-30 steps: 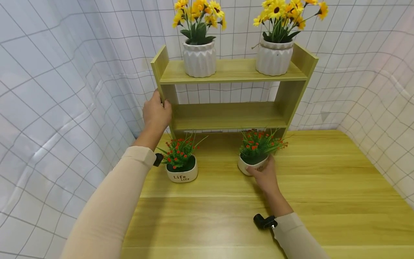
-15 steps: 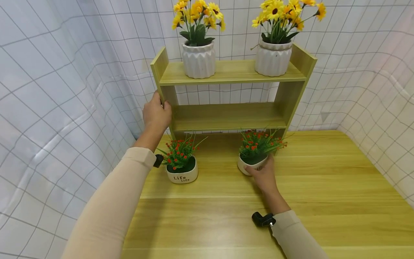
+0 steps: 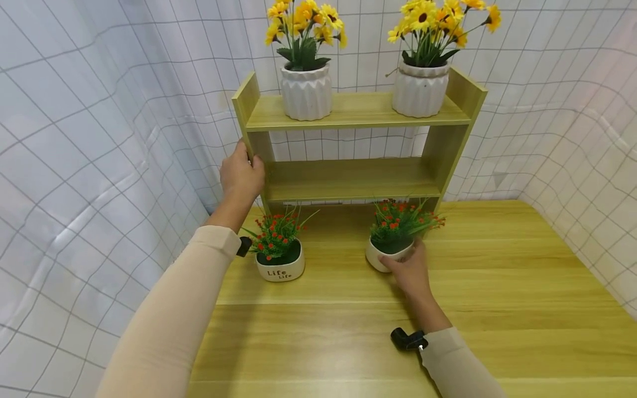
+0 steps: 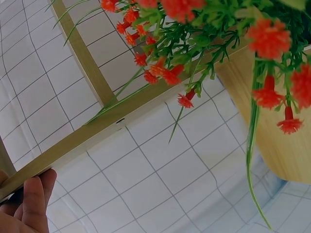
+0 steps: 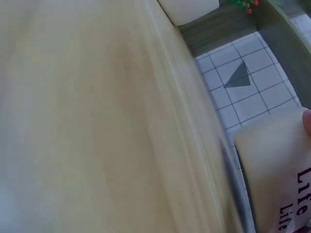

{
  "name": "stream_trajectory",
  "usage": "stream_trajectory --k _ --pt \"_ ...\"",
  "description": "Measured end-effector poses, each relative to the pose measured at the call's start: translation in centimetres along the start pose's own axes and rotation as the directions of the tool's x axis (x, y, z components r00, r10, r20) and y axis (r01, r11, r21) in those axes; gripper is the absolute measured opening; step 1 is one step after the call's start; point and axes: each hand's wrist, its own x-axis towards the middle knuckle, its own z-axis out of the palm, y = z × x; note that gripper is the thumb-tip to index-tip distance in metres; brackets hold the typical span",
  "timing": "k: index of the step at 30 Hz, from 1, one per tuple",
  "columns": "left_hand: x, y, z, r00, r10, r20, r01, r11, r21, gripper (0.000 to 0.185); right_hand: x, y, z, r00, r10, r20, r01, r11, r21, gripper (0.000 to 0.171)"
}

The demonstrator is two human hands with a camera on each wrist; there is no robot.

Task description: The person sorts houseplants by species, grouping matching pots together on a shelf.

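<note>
- Right hand [image 3: 410, 271]: rests at the near side of the right red-flower pot [image 3: 385, 255], fingers [image 3: 393, 264] curled round its white wall; the pot stands on the worktop [image 3: 497, 276], judged gripped but not yet lifted.
- Left red-flower pot [image 3: 280, 266]: stands untouched on the worktop, well apart from the right one, marked "Life".
- Worktop: bare wood lies near the person and to the right; a gridded curtain [image 3: 99, 166] closes the left and rear edges.
- Left hand [image 3: 241, 176]: fingers clamped on the left upright of the wooden shelf [image 3: 348, 182].
- Middle shelf board: bare, with open room just above both small pots.
- Top board: two white vases of yellow flowers [image 3: 306, 91] stand apart, one toward each end.
</note>
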Motion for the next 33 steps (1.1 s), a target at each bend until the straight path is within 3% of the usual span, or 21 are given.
stream_trajectory --k 3,11,13,21,33 --pt "0.1 0.0 0.1 1.0 0.007 -0.005 -0.007 1.0 0.001 0.026 -0.7 -0.7 -0.4 1.0 -0.002 -0.008 0.002 1.0 -0.027 0.109" --pt "0.1 0.0 0.1 1.0 0.002 -0.006 -0.002 1.0 0.013 0.027 -2.3 -3.1 -1.4 1.0 0.005 0.003 -0.005 1.0 0.022 0.107" --pt "0.1 0.0 0.1 1.0 0.002 -0.008 -0.002 1.0 0.016 0.028 -2.1 -2.5 -1.6 1.0 -0.018 -0.006 0.018 0.999 0.026 0.108" --pt "0.1 -0.1 0.0 1.0 0.003 -0.016 -0.003 1.0 0.009 0.029 -3.0 -4.5 -2.2 0.999 -0.049 -0.003 0.049 0.995 0.084 0.106" --pt "0.2 -0.1 0.1 1.0 0.004 -0.003 -0.004 1.0 0.008 0.029 -3.9 -7.3 -2.7 0.992 -0.122 -0.037 0.125 0.989 0.083 0.104"
